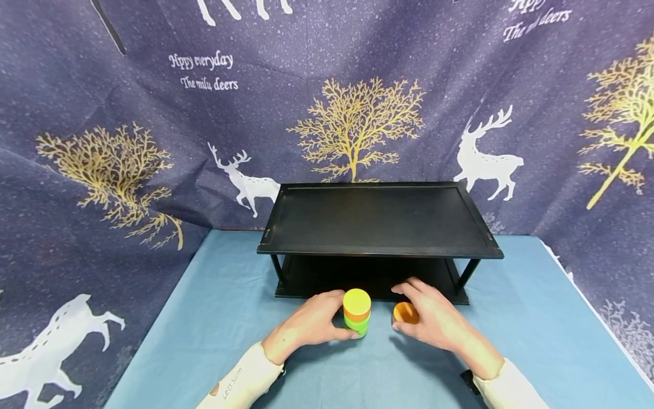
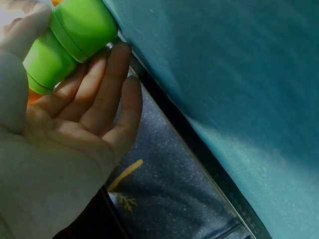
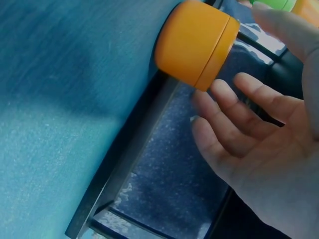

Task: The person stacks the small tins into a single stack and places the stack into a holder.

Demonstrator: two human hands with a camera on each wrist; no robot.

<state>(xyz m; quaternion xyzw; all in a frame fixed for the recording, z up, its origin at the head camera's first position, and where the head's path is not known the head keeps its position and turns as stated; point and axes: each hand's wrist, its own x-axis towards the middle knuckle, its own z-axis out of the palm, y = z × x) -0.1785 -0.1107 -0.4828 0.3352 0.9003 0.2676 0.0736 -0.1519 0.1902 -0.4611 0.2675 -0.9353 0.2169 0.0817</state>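
In the head view my left hand (image 1: 319,318) grips a short stack of rounded, cup-like pieces (image 1: 356,324), green below and orange above with a bright yellow top. The left wrist view shows the thumb on one side of the green piece (image 2: 84,30) and my left hand's fingers (image 2: 94,94) along the other. My right hand (image 1: 431,318) is spread around a single orange cup-like piece (image 1: 406,313) standing on the blue cloth. In the right wrist view the fingertips (image 3: 217,89) are right at the rim of that orange piece (image 3: 197,45), and the thumb stands apart from it.
Behind both hands stands a black two-tier shelf (image 1: 378,221), its lower board (image 1: 332,278) close to the fingertips. Blue cloth (image 1: 219,295) covers the table. A dark curtain (image 1: 255,113) printed with deer and trees hangs at the back and sides.
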